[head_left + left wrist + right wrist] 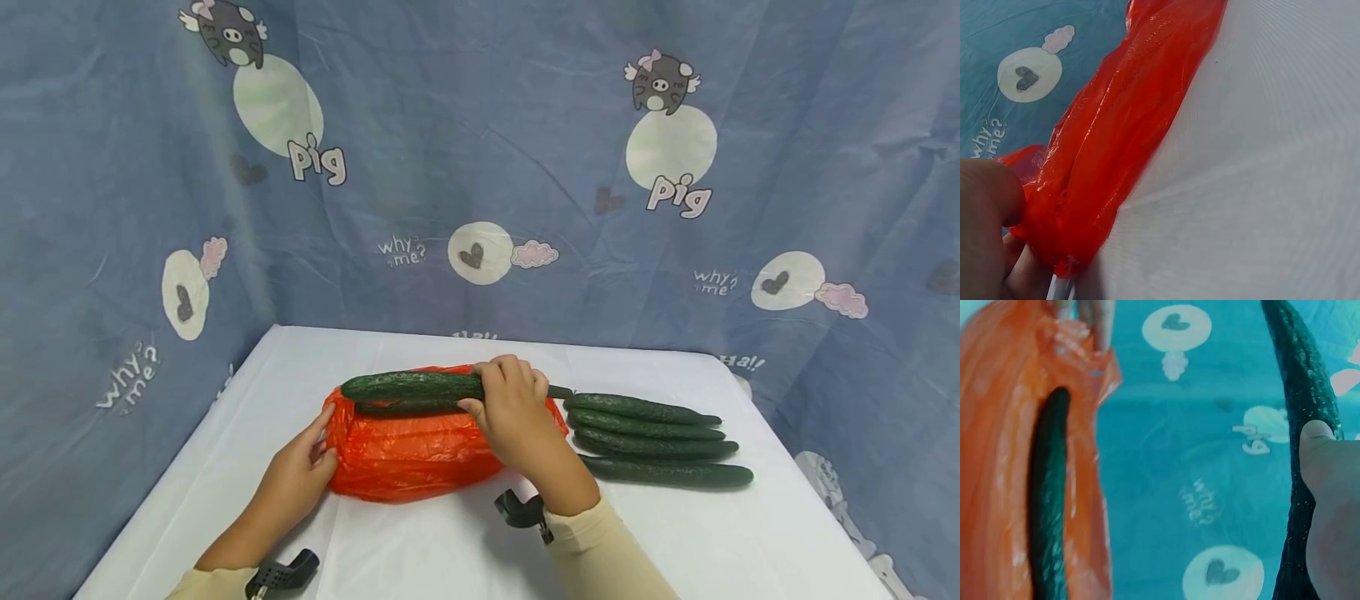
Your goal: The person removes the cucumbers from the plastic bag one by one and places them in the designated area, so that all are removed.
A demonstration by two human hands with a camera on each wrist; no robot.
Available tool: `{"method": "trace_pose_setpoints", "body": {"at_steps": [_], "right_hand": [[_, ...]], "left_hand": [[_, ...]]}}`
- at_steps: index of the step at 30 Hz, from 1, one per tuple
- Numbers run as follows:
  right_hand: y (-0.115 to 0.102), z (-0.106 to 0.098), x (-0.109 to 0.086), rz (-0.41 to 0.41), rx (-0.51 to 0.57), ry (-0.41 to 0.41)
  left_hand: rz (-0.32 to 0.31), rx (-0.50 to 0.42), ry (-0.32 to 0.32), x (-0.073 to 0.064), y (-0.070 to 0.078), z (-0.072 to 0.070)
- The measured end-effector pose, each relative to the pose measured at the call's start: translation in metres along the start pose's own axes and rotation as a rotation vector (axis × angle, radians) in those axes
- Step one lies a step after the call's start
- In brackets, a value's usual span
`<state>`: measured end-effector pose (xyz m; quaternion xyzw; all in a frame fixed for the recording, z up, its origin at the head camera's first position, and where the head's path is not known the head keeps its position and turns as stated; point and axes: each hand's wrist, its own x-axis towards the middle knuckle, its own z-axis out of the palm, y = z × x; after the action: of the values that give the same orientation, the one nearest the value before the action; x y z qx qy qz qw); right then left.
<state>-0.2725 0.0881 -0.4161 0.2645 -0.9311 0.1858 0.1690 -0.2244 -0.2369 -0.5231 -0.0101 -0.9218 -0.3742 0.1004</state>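
Observation:
My right hand [513, 408] grips a long dark green cucumber [408, 386] near its right part and holds it above a red plastic bag [408, 458]. In the right wrist view, the thumb lies along this cucumber [1300, 381], apart from the bag. Inside the bag's opening rests another cucumber [1050, 500]. My left hand [296, 471] holds the bag's left end; in the left wrist view, thumb and fingers pinch the gathered red plastic [1104, 150]. Part of the lower cucumber is hidden behind the right hand.
Several more cucumbers [652, 446] lie side by side on the right of the white table [420, 550]. A blue curtain [480, 150] printed with pigs and words hangs behind and beside the table. Each wrist wears a black camera mount [521, 510].

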Motion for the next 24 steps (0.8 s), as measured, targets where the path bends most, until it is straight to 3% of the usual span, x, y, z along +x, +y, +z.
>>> {"method": "trace_pose_setpoints", "body": {"at_steps": [13, 24], "right_hand": [[0.031, -0.003, -0.03, 0.003, -0.009, 0.018], [0.059, -0.006, -0.067, 0.073, 0.006, 0.02]], "left_hand": [[0.03, -0.008, 0.022, 0.004, -0.001, -0.002], [0.046, -0.006, 0.029, 0.001, -0.003, 0.002]]}}
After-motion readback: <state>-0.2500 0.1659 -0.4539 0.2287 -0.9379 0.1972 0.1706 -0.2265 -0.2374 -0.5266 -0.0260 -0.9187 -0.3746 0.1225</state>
